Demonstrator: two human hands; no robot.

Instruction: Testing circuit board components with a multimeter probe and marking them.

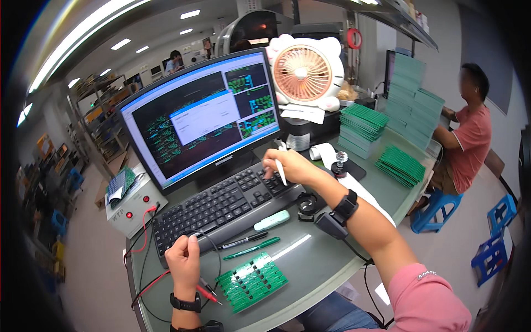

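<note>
Head view, wearer's two hands [183, 257] [290, 166], one keyboard [215, 202]

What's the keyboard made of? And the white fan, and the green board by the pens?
Keyboard: probably black plastic, mostly matte, with moulded-looking keys.
Fan: likely smooth plastic, its white shell evenly coloured.
Green board: perhaps coated fibreglass, since it's thin and shiny, but looks can't settle it.

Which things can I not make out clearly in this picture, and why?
All in the head view:
Inside of the left hand: hidden by its own curled fingers, so I cannot tell if it holds anything.
Some keys of the numeric keypad: covered by the right hand.
Text in the dialog window: too small and blurred.
Blue jeans: cut off by the lower edge.
</note>
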